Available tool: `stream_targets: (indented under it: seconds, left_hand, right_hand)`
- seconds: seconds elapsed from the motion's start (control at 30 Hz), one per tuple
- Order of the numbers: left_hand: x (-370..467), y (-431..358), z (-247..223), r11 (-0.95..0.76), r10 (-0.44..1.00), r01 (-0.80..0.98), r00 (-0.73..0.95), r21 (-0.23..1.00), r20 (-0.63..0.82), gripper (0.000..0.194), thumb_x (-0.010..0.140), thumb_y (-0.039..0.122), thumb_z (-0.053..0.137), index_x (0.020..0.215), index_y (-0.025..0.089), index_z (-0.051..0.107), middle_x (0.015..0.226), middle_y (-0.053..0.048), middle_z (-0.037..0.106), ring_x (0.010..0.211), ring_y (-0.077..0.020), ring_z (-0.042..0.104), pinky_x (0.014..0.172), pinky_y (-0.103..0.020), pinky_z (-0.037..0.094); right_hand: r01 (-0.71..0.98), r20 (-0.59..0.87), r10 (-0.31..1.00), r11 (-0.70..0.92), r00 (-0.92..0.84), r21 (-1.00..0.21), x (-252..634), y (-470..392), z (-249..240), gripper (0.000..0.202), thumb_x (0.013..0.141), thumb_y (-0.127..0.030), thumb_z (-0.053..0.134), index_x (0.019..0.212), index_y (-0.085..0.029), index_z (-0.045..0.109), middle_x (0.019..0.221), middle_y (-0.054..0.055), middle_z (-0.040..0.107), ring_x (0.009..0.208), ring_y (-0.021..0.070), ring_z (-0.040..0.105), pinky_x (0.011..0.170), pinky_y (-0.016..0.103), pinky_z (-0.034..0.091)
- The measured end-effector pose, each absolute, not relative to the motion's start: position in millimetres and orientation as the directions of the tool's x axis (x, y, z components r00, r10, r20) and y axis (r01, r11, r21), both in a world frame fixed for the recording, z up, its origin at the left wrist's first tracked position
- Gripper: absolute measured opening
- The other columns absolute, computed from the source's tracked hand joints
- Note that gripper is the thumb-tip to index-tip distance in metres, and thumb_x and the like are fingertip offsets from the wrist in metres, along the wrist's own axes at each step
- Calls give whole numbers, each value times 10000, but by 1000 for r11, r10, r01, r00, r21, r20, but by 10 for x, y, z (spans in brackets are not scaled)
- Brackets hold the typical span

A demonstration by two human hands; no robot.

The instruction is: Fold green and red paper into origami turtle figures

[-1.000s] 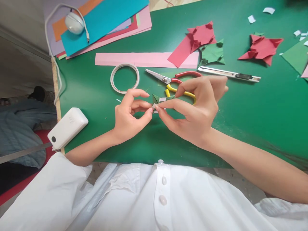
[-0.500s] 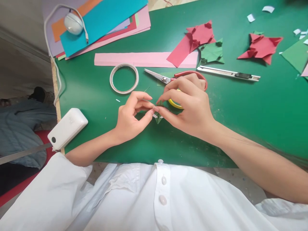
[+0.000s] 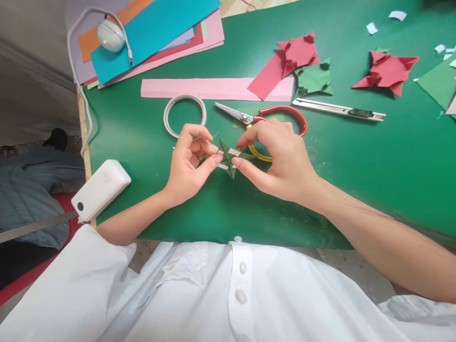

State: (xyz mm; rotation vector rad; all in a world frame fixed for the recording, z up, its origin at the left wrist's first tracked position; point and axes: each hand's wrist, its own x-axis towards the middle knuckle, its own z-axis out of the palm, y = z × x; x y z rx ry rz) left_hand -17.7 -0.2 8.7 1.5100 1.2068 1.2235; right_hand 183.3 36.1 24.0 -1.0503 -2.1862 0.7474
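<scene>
Between my hands is a small green folded paper star (image 3: 228, 159) with several pointed arms and short white strips, which look like tape, on its face. My left hand (image 3: 192, 159) pinches its left side between thumb and fingers. My right hand (image 3: 280, 159) has its thumb pressed on the star's right side, with the index finger curled just above. One green point reaches into that hand. Right behind the right hand lie scissors (image 3: 245, 118) with red and yellow handles, partly covered by the fingers. A roll of tape (image 3: 166, 116) lies beyond my left hand.
A pink strip (image 3: 192, 89) and a box cutter (image 3: 338, 110) lie farther back. Red folded paper (image 3: 390, 71), green folded paper (image 3: 315, 78) and white scraps (image 3: 397, 15) sit at right. Coloured sheets (image 3: 149, 38) carry a white corded device (image 3: 110, 35). A white power bank (image 3: 101, 190) is at left.
The paper star has turned to show its face with the white strips. My hands have drawn slightly apart, the left moving a little up and left, uncovering more of the star.
</scene>
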Motion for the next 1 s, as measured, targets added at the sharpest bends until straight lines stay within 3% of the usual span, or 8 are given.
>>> stream_targets:
  seconds: [0.27,0.5,0.8,1.0]
  left_hand:
    - [-160,-3,84,-129,992,138,37,982,125,333,874,478,762,995,261,541,854,49,669,806,-86,695,728,-199,587]
    - [-181,28,61,-74,996,131,63,989,66,407,827,545,781,956,248,534,767,53,606,723,-86,653,700,-202,587]
    - [-177,-20,89,-76,991,126,118,989,61,296,884,421,743,938,223,529,799,43,561,717,-70,582,693,-176,538]
    - [-165,-1,77,-79,992,71,106,994,72,290,881,398,762,987,236,546,787,51,580,731,-64,617,715,-161,550]
  right_hand:
    - [352,206,839,417,-504,-838,1811,401,238,174,908,-322,612,772,-227,561,746,-11,631,699,140,561,701,328,430]
    - [346,196,833,413,-517,-843,1798,393,232,169,899,-298,616,748,-229,582,732,-16,626,681,127,544,675,314,416]
    - [314,244,792,475,-559,-822,1795,386,202,172,921,-259,634,764,-192,658,771,7,665,732,127,566,717,308,427]
    - [355,186,842,400,-507,-845,1795,370,234,169,899,-248,668,739,-195,677,777,11,676,761,145,568,752,331,440]
